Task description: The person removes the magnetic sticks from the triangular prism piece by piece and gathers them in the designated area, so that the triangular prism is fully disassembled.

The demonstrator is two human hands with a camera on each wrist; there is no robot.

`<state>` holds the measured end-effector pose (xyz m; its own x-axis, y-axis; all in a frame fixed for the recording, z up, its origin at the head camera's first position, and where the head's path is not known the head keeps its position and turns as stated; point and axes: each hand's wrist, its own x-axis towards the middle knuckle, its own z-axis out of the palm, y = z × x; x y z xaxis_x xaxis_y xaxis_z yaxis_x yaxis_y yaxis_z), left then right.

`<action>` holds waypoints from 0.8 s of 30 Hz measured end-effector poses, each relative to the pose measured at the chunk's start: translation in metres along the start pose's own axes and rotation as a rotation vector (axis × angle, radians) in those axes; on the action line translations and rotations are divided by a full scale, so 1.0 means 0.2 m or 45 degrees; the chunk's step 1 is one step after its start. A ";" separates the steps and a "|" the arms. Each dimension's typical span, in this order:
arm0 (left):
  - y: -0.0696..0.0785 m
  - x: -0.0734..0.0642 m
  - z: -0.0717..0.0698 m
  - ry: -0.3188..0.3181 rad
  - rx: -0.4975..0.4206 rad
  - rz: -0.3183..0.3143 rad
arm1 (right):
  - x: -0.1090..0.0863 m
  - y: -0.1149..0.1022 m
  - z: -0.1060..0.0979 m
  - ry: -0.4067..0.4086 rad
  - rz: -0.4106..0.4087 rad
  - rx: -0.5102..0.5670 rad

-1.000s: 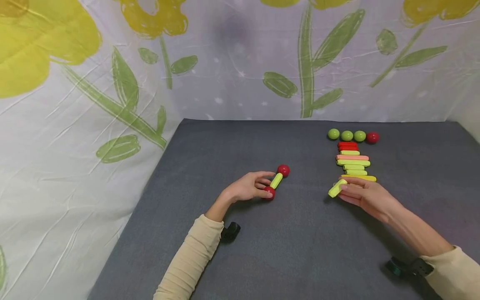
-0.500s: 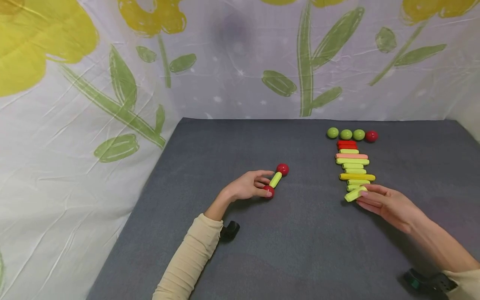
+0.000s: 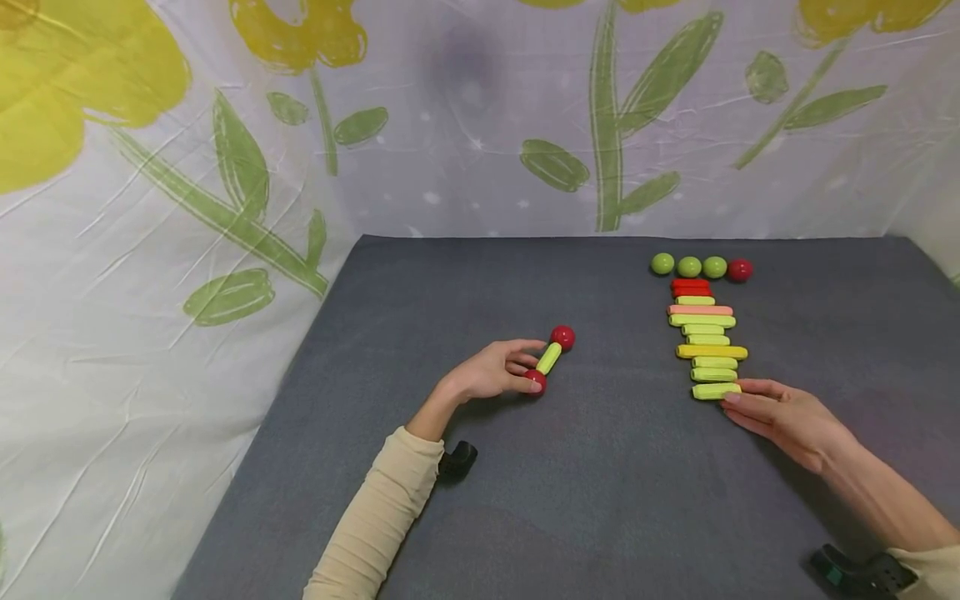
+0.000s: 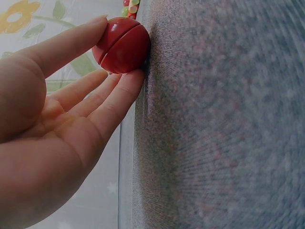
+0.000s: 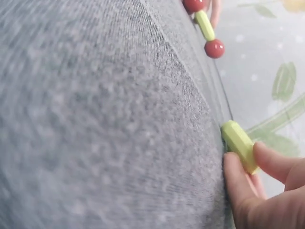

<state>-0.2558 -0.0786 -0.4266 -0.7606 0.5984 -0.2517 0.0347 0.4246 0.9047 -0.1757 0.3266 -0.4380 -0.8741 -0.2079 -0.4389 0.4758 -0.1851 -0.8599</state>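
Note:
My left hand [image 3: 495, 372] holds a red ball [image 4: 123, 46] between thumb and fingers, low over the dark table. This ball is one end of a piece with a yellow-green stick [image 3: 550, 358] in the middle and a second red ball [image 3: 562, 337] at the far end. On the right, my right hand [image 3: 791, 423] pinches the right end of a short yellow-green stick [image 3: 708, 392]. That stick lies crosswise at the near end of a column of sticks, just in front of another yellow-green stick [image 3: 713, 375]. In the right wrist view its faceted sides show [image 5: 239, 145].
The column holds several more sticks, among them a long yellow one [image 3: 712, 352], a pink one [image 3: 700, 310] and red ones [image 3: 691, 284]. Beyond it, green balls [image 3: 688, 267] and a red ball [image 3: 739, 270] stand in a row. A patterned cloth [image 3: 465, 167] hangs behind the table [image 3: 480, 283].
My right hand has moved right with the short yellow-green stick and turned it level, in line with the column's near end. My left hand and its piece stay in place.

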 end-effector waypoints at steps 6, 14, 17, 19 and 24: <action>0.00 0.00 0.00 0.005 0.009 0.004 | -0.01 -0.01 -0.01 0.092 0.034 -0.175; 0.00 0.00 0.00 0.009 0.014 -0.004 | -0.01 -0.02 -0.01 0.123 0.078 -0.191; 0.00 0.00 0.00 0.011 0.020 0.001 | -0.02 -0.02 -0.01 0.094 0.054 -0.135; 0.00 0.00 0.00 0.011 0.022 0.006 | -0.02 -0.02 -0.01 0.078 0.045 -0.114; -0.01 0.00 0.00 0.013 0.021 0.006 | -0.02 -0.01 -0.02 0.071 0.033 -0.207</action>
<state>-0.2560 -0.0780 -0.4281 -0.7668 0.5937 -0.2440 0.0489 0.4330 0.9000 -0.1744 0.3316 -0.4352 -0.8681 -0.1558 -0.4714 0.4801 -0.0219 -0.8769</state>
